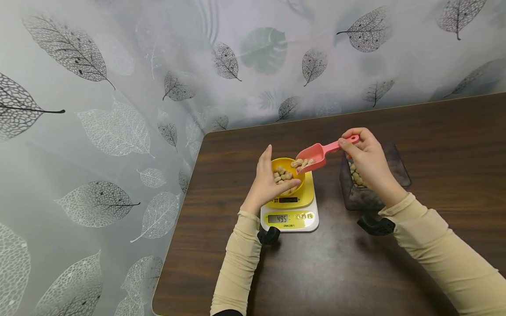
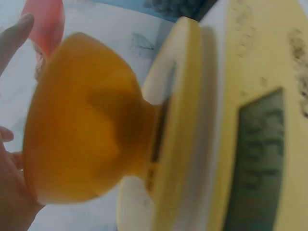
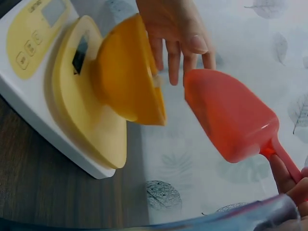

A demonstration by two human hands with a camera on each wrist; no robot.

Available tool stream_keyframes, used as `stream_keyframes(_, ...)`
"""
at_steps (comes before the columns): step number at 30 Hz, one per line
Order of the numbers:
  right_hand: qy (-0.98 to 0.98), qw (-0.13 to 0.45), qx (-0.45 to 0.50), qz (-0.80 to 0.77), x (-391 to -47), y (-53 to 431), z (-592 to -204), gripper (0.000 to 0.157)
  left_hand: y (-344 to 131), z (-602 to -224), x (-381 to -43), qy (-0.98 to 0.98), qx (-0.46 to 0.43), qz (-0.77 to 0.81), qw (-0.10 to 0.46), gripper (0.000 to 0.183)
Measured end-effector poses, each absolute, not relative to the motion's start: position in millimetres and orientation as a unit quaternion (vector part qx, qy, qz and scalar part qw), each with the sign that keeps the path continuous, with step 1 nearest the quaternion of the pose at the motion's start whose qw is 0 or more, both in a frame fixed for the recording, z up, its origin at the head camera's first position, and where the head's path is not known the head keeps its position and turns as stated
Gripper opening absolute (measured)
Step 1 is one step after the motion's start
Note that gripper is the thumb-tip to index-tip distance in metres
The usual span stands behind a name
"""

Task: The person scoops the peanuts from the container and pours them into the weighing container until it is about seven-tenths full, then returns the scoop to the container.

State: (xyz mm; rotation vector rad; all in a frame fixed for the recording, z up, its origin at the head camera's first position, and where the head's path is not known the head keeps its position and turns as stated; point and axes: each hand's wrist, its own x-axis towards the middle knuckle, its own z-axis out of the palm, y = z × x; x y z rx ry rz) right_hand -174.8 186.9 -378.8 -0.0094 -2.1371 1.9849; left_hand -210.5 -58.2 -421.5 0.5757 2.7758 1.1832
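My right hand (image 1: 371, 164) grips the handle of a pink scoop (image 1: 316, 154), which holds several unshelled peanuts (image 1: 303, 164) near its lip. The scoop tilts leftward, its lip overlapping the right rim of a yellow bowl (image 1: 301, 175) in the head view. More peanuts (image 1: 281, 175) lie inside that bowl. It stands on a yellow-and-white kitchen scale (image 1: 310, 199), whose display (image 1: 278, 218) shows digits like 495. My left hand (image 1: 264, 183) is at the bowl's left side, fingers extended and thumb stretched across the near rim. In the right wrist view the left fingers hang behind the bowl (image 3: 127, 72).
A dark see-through bin (image 1: 352, 199) of peanuts (image 1: 357, 176) sits on the right, partly beneath my right hand. The brown wooden table (image 1: 205, 188) meets a leaf-patterned curtain (image 1: 261, 87) at the back and left. Black wrist cameras (image 1: 376, 225) hang below both sleeves.
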Motion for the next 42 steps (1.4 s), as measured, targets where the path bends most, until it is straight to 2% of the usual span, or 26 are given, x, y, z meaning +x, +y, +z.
stream_keyframes(8,-0.808,0.122,0.025,0.576,-173,178,-380,0.026,-64,-431,-208,0.911,0.186,0.368,0.032,0.115)
stream_keyframes(16,-0.803,0.143,0.031,0.577,-173,176,-380,0.028,-67,-434,-207,0.915,0.185,0.356,0.043,0.117)
stream_keyframes(31,-0.802,0.143,0.021,0.579,-172,177,-382,0.025,-70,-434,-207,0.918,0.180,0.348,0.055,0.117)
stream_keyframes(42,-0.748,0.183,0.021,0.637,-164,185,-365,0.015,-63,-418,-213,0.915,0.201,0.349,0.030,0.116)
